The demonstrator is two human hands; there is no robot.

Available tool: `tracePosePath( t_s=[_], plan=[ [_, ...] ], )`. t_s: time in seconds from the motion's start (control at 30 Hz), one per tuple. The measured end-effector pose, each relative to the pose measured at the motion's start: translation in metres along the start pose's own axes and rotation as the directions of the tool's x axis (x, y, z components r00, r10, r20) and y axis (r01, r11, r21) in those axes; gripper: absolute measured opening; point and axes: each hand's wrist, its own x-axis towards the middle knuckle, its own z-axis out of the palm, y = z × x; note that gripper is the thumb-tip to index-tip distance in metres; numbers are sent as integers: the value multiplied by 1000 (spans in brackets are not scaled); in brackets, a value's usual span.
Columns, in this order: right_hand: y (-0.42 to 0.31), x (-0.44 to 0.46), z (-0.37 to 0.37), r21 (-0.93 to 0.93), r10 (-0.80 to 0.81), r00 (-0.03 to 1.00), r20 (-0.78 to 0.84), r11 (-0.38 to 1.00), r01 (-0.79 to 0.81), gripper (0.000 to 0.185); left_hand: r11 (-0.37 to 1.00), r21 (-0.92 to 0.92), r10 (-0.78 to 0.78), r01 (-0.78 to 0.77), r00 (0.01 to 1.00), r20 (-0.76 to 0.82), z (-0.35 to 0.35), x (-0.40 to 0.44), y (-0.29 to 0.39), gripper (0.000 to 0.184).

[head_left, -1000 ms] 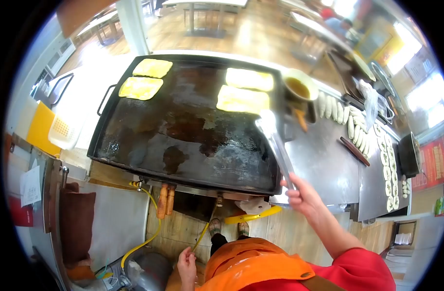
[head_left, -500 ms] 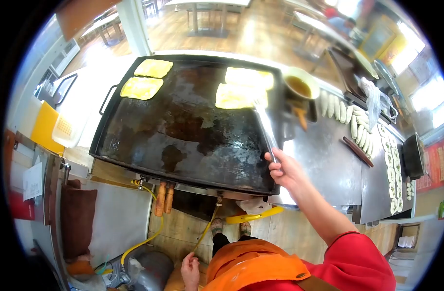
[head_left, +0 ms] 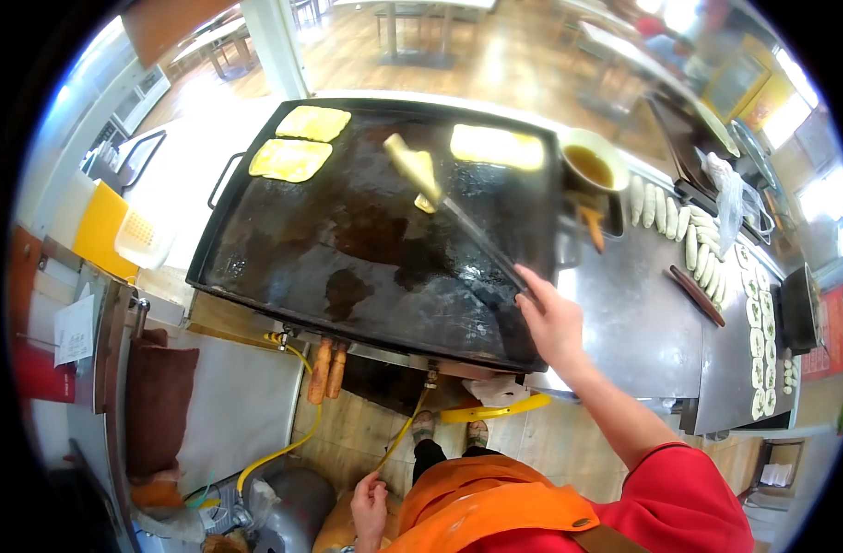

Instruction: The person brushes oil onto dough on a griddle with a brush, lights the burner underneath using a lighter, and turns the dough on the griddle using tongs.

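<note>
My right hand [head_left: 552,323] grips long metal tongs [head_left: 484,241] over the right half of the black griddle [head_left: 283,235]. At their far end hangs a yellow flatbread [head_left: 419,170], folded and blurred by motion; a lower part of it seems close to the griddle surface. Another flatbread [head_left: 497,147] lies flat at the back right. Two more, an upper flatbread [head_left: 314,123] and a lower flatbread [head_left: 290,160], lie at the back left. Down beside the orange apron [head_left: 495,511], my left hand [head_left: 369,509] hangs with curled fingers and no visible object in them.
A bowl of brown liquid [head_left: 589,168] stands right of the griddle, near a brush-like wooden handle [head_left: 591,229]. Dough rolls [head_left: 702,253], a rolling pin [head_left: 697,295] and filled dough pieces [head_left: 757,341] lie on the metal counter [head_left: 633,313]. A yellow hose [head_left: 278,453] runs below.
The front right flatbread has been lifted off its spot and swung left with the tongs, now folded. My left hand stays low by the apron. The view has shifted slightly.
</note>
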Motion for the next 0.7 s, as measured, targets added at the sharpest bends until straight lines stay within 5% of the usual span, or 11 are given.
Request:
tracePosePath(
  t_s=[0.1,0.33,0.43,0.47,0.57,0.7],
  plan=[
    [-12,-6,-6,-276,-49,984,171,956,96,43,1000,-16,13,-13,1000,-13,1,3,-4,26],
    [-10,-11,-5,-274,-56,981,186,956,107,43,999,40,-15,15,1000,0,-4,1,-7,29],
    [-1,-9,1,43,15,1000,6,999,-15,45,997,72,-14,13,1000,15,-2,0,2,30],
    [-3,-6,1,252,164,984,63,952,-175,44,997,79,-13,12,1000,16,-1,0,5,30],
    [-19,0,-17,654,603,722,339,401,-642,44,996,93,-6,4,1000,18,1,3,4,29],
    [-9,-13,-31,724,691,513,510,-22,-690,25,997,78,-17,16,1000,15,3,6,-1,28]
  ],
)
